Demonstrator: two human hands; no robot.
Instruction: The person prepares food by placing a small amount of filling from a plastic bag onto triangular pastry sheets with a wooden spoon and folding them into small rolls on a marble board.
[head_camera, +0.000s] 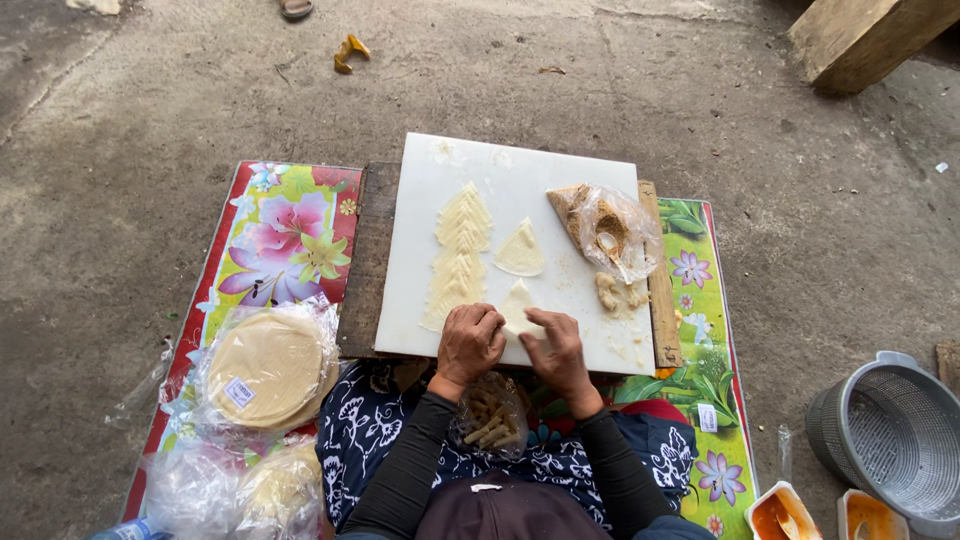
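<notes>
Both my hands are down at the near edge of the white cutting board (520, 170), working one small triangular wrapper (517, 305). My left hand (470, 342) is curled closed on its near left corner, knuckles up; my right hand (556, 345) pinches the right side with bent fingers. I judge this to be the folding step, the wrapper being rolled or tucked over whatever is inside, though my fingers hide the fold itself. Further up the board lies another cut triangle (521, 250), and to its left a row of overlapped triangles (458, 257). A plastic bag of brown filling (610, 230) with a spoon sits at the right. Finishing calls for a firm, even pinch so the thin sheet does not tear.
</notes>
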